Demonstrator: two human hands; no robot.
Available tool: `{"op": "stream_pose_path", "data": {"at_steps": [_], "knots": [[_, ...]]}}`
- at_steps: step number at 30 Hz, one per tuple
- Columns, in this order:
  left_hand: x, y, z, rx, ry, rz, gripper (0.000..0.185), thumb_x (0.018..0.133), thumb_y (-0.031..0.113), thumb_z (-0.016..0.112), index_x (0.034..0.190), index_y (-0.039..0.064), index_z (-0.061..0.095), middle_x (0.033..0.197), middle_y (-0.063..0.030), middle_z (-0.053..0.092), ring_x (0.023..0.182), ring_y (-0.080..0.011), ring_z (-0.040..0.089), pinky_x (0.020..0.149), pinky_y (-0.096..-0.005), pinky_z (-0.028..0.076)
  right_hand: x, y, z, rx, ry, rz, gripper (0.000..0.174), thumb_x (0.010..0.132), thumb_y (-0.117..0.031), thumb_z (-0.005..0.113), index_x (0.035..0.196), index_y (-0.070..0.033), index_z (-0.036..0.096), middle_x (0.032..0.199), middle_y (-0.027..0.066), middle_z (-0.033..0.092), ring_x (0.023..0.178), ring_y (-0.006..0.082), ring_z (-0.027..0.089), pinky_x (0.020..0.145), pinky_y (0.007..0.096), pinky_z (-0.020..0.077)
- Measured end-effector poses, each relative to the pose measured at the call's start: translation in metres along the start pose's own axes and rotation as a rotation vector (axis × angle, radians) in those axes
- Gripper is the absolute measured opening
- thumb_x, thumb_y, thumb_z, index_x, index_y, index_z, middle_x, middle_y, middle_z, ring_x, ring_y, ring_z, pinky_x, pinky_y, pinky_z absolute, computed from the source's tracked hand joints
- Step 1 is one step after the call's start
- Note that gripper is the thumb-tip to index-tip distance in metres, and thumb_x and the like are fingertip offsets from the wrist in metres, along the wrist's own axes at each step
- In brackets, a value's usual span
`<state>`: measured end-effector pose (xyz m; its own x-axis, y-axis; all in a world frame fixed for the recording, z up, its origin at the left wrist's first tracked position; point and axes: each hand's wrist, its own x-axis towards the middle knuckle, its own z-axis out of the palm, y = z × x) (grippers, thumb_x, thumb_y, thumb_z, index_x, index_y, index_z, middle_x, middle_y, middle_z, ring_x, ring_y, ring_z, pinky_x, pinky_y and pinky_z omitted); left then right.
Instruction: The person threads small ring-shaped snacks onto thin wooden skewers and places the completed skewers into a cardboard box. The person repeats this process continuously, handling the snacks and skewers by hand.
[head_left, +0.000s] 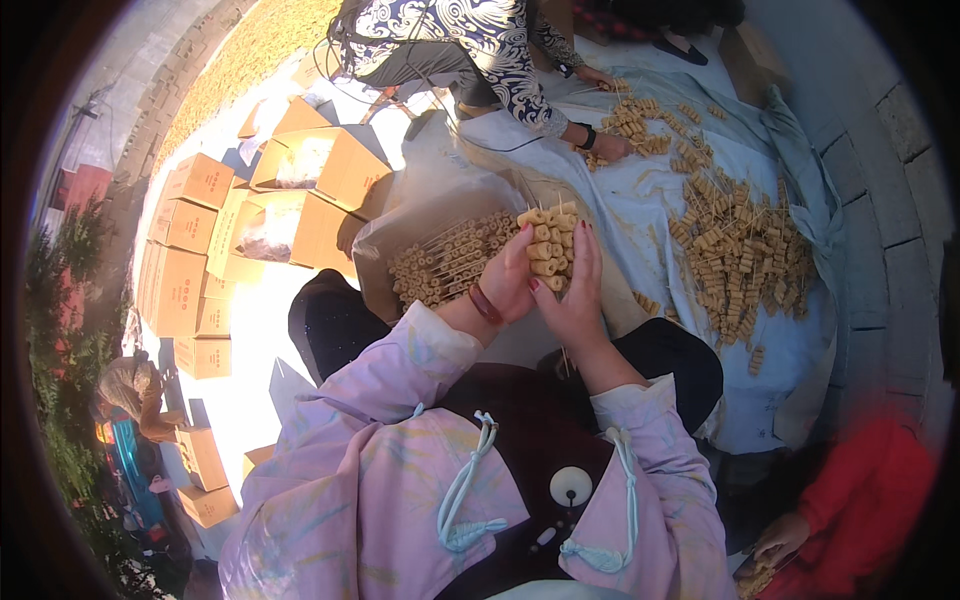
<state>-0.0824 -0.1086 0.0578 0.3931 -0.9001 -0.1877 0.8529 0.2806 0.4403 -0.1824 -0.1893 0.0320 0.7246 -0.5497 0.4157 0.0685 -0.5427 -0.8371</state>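
Between my two palms is a bundle of skewered tan rolls (551, 244), with thin stick ends poking out at its top and bottom. My left hand (512, 276) presses the bundle from the left. On the opposite side my right hand (579, 289) is wrapped against it, thumb across the lower front. Just left of the bundle stands a cardboard box (375, 281) lined with clear plastic. Rows of the same skewered rolls (450, 255) lie packed inside, their round hollow ends and sticks showing.
A large heap of skewered rolls (742, 255) lies on a white sheet (637, 202) to the right. Across from me a person's hand (611, 148) reaches into it. Cardboard boxes (180, 277), some open, stand at left. A person in a red sleeve (855, 495) is at lower right.
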Motion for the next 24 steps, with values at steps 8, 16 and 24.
{"op": "stream_pose_path", "data": {"at_steps": [8,16,24], "knots": [[0.002,-0.005,-0.012,-0.017,-0.004,0.026,0.048,0.098,0.027,0.042,0.140,0.004,0.041,0.139,-0.0115,0.051,0.126,-0.0252,0.051,0.109,-0.0403,0.037,0.006,-0.003,-0.005,-0.027,-0.060,-0.028,0.085,0.082,-0.024,0.068,0.150,-0.001,0.022,0.150,0.0308,0.022,0.139,0.0451,0.026,0.113,0.0497,0.0232],[-0.002,0.005,-0.017,-0.099,-0.133,-0.072,0.050,0.095,0.026,0.044,0.139,0.001,0.042,0.138,-0.0123,0.052,0.126,-0.0265,0.051,0.110,-0.0401,0.036,0.006,-0.003,-0.008,-0.094,-0.087,-0.018,0.090,0.079,-0.028,0.071,0.150,-0.001,0.023,0.151,0.0326,0.019,0.138,0.0474,0.025,0.112,0.0506,0.0245],[-0.004,0.003,-0.015,-0.002,-0.067,-0.054,0.051,0.094,0.023,0.046,0.141,0.002,0.040,0.139,-0.0131,0.050,0.126,-0.0262,0.050,0.109,-0.0400,0.037,0.003,-0.008,-0.005,-0.076,-0.035,-0.001,0.082,0.081,-0.027,0.069,0.149,-0.004,0.029,0.150,0.0308,0.024,0.137,0.0460,0.028,0.112,0.0486,0.0251]]}}
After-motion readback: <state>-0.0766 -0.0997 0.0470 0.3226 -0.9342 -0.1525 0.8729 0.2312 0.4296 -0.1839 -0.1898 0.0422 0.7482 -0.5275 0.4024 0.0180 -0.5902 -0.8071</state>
